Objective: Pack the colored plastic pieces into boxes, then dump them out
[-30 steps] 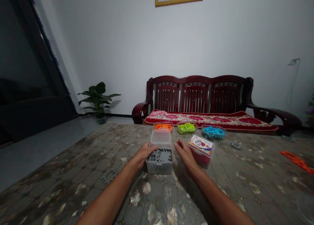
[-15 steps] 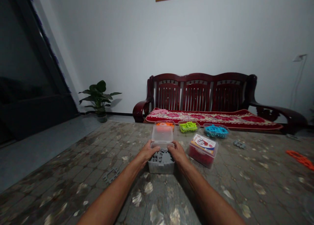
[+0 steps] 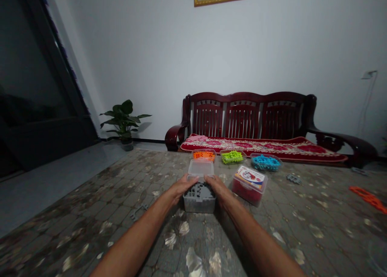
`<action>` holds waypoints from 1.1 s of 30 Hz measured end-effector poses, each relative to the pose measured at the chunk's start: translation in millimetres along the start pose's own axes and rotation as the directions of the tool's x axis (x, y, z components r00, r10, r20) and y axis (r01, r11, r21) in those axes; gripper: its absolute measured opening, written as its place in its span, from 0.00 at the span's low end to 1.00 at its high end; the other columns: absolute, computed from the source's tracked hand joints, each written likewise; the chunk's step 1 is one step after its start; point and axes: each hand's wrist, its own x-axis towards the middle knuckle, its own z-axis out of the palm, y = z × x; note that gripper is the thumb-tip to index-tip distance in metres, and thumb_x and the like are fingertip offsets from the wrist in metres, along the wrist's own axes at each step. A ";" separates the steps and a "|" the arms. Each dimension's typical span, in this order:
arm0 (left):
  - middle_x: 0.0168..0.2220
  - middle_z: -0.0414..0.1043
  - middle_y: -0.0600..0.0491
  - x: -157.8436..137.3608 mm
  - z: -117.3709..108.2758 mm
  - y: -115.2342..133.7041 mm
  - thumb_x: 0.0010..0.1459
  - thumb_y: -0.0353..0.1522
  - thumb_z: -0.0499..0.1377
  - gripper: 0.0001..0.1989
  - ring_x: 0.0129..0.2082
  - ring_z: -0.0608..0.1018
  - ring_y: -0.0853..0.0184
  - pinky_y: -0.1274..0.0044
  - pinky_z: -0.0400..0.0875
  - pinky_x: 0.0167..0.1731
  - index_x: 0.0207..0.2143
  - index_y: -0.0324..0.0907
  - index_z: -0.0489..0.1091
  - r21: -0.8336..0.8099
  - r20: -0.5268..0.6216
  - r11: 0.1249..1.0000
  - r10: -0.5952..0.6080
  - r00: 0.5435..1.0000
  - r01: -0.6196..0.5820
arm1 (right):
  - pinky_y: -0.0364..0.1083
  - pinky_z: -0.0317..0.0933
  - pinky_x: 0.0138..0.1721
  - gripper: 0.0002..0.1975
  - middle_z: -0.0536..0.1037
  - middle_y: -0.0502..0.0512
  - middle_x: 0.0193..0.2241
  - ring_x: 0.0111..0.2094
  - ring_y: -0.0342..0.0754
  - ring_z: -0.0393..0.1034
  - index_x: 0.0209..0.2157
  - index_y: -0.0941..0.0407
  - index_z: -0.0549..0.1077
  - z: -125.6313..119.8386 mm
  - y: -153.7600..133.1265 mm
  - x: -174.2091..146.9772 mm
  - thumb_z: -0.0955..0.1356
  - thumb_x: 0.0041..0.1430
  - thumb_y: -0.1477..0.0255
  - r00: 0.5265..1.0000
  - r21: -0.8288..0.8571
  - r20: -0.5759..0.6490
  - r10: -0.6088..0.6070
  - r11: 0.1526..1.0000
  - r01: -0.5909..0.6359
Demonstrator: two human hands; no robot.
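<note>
A clear plastic box (image 3: pixel 199 205) stands on the cloth in front of me, packed with grey plastic building pieces (image 3: pixel 199 190). Its hinged lid (image 3: pixel 201 168) is folded back, away from me. My left hand (image 3: pixel 183 185) grips the box's left side, with the thumb over the rim by the grey pieces. On the opposite side my right hand (image 3: pixel 217 186) grips it the same way, thumb near the back rim. The outer fingers of both hands are partly hidden along the walls.
Behind stand tubs of orange pieces (image 3: pixel 204 155), green pieces (image 3: pixel 232 157) and blue pieces (image 3: pixel 266 162). A red-filled box (image 3: pixel 248 190) with a labelled lid is to the right. Loose lie a grey frame (image 3: pixel 139 212), a grey piece (image 3: pixel 293 179) and orange pieces (image 3: pixel 367 198).
The lid has tipped further back, uncovering more of the orange tub. Both thumbs have shifted slightly toward the back of the box. The camera view has tilted up a little.
</note>
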 end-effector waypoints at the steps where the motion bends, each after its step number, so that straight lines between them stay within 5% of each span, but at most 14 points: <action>1: 0.42 0.82 0.46 -0.4 0.1 -1.1 0.42 0.48 0.75 0.38 0.40 0.84 0.57 0.70 0.77 0.41 0.52 0.41 0.69 0.001 -0.002 1.000 0.004 1.000 -0.004 | 0.50 0.70 0.36 0.21 0.83 0.54 0.32 0.34 0.54 0.78 0.41 0.56 0.76 0.4 2.4 -0.9 0.75 0.45 0.61 1.000 0.000 -0.008 -0.017 1.000 0.017; 15: 0.38 0.81 0.46 8.7 -0.3 -9.7 0.31 0.40 0.79 0.37 0.41 0.82 0.55 0.69 0.74 0.45 0.44 0.37 0.72 0.037 -0.070 0.994 0.104 0.992 -0.101 | 0.48 0.68 0.36 0.27 0.80 0.48 0.28 0.32 0.52 0.76 0.40 0.55 0.72 1.6 11.8 8.1 0.73 0.31 0.77 0.989 -0.017 -0.150 0.000 1.000 -0.002; 24: 0.34 0.80 0.50 8.6 4.5 -9.5 0.29 0.45 0.79 0.39 0.38 0.82 0.55 0.67 0.75 0.43 0.43 0.40 0.69 0.036 -0.111 0.986 0.167 0.980 -0.164 | 0.53 0.66 0.50 0.27 0.83 0.54 0.42 0.46 0.57 0.76 0.43 0.52 0.75 -0.1 -12.7 8.5 0.77 0.37 0.63 0.981 0.155 -0.074 -0.177 0.970 0.187; 29: 0.47 0.79 0.45 -4.8 7.0 -1.9 0.36 0.49 0.76 0.44 0.48 0.81 0.54 0.66 0.73 0.50 0.53 0.41 0.66 0.014 -0.082 0.975 0.220 0.972 -0.220 | 0.55 0.62 0.55 0.29 0.81 0.55 0.47 0.53 0.58 0.72 0.45 0.52 0.77 -5.4 -18.8 0.7 0.71 0.49 0.46 0.970 0.091 -0.019 -0.243 0.966 0.244; 33: 0.54 0.76 0.43 -19.5 4.3 1.3 0.40 0.47 0.76 0.45 0.54 0.78 0.53 0.67 0.70 0.54 0.58 0.43 0.66 -0.147 -0.022 0.966 0.211 0.977 -0.212 | 0.59 0.56 0.60 0.33 0.81 0.60 0.49 0.57 0.62 0.68 0.36 0.53 0.80 -18.9 -16.9 -6.5 0.64 0.51 0.38 0.965 -0.079 0.005 -0.263 0.962 0.263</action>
